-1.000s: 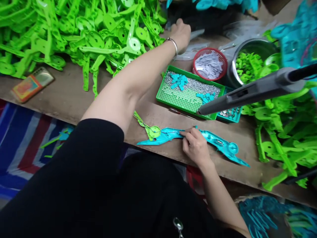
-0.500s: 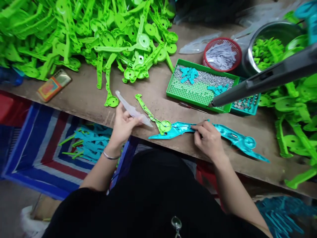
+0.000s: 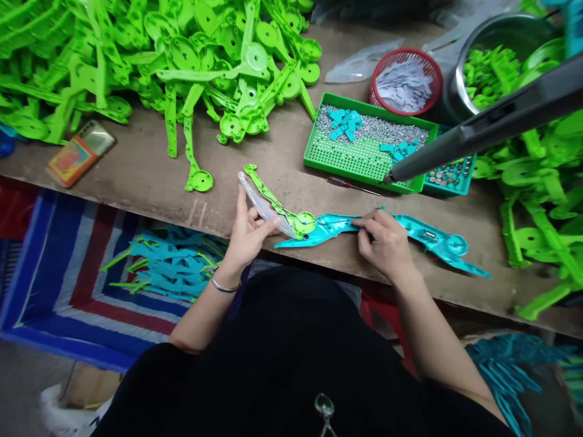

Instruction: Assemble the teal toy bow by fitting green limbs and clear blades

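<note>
Translucent strip (image 3: 263, 206) has moved beside green part (image 3: 284, 211), slanting down rightward

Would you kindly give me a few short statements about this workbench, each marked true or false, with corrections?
1. The left hand holds a translucent plastic strip. True.
2. The right hand is inside the green tray. False: it is at the blue plastic part, in front of the tray.
3. The red basket holds white pieces. True.
4. The silver bracelet is on the right wrist. False: it is on the left wrist.
5. The phone lies on the table. True.
</note>
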Demonstrator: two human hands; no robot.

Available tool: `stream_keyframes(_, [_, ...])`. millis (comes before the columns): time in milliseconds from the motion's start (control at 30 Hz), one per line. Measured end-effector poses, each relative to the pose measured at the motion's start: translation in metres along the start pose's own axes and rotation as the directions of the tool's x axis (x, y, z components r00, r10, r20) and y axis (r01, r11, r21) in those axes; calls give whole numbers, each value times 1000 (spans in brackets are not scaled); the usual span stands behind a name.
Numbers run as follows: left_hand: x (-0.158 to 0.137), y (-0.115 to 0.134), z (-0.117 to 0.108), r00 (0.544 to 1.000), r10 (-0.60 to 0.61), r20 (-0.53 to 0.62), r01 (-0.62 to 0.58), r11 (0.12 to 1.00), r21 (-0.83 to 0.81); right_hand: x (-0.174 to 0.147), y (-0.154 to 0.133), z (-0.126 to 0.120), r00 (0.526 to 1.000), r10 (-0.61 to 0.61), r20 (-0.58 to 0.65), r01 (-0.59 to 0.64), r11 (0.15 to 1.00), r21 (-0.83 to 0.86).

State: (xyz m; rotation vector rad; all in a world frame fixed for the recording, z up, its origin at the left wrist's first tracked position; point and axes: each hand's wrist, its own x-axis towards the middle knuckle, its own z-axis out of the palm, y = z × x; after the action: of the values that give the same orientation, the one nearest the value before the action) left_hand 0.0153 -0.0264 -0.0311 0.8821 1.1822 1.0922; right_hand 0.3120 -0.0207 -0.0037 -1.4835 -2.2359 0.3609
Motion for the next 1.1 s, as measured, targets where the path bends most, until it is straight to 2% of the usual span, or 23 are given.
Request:
stream_keyframes(233, [2, 6, 6, 999, -33, -25, 32, 998, -50, 0, -1, -1, 1000, -16, -9, 16, 1000, -4])
stream_keyframes(367, [5, 8, 4, 999, -42, -9, 42, 999, 1, 0, -2, -2, 1000, 16, 15, -16, 1000, 17])
stream_keyframes(667, [10, 18, 0, 992, -129, 9, 128, 990, 60, -1, -1, -2, 1000, -28, -10, 28, 999, -30])
stream_keyframes(900, [9, 21, -1, 991, -133, -6, 133, 986, 102, 0, 0, -2, 989, -132, -69, 127, 989, -71])
stream_keyframes(1100, [9, 22, -3, 989, -145, -5, 143, 972, 186, 2, 2, -2, 983, -171, -71, 165, 982, -88])
